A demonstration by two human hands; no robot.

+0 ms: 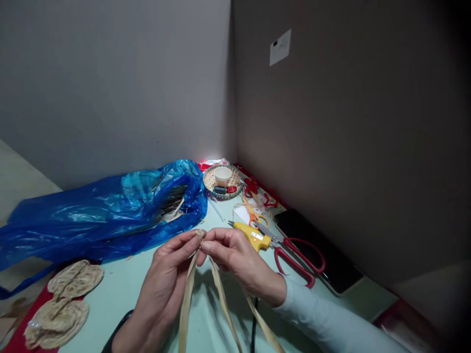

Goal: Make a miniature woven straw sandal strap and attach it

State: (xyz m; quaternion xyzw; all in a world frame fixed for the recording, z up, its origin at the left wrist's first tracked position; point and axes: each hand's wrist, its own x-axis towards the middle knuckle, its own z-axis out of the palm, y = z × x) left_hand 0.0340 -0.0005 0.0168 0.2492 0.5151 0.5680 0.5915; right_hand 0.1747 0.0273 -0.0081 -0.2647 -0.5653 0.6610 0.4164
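Observation:
My left hand [167, 274] and my right hand [239, 260] meet in front of me over the pale green table. Both are closed in a pinch at the top end of several flat, straw-coloured strips [187, 299] that look like dried plant fibre. The strips come together at the fingertips and hang down toward the near edge, fanned apart. Where they join, the fingers cover most of the detail. Just beyond my right hand lies a yellow glue gun [255, 236], close to large scissors with red handles [294, 260].
At left lies a blue plastic bag [110, 215] with dark strips inside. Coiled straw-coloured braided pieces [59, 323] sit near front left. A round woven tray [209, 185] holds a white cup [222, 175]. Orange-handled scissors [263, 218] and a black tablet-like device [320, 250] lie right.

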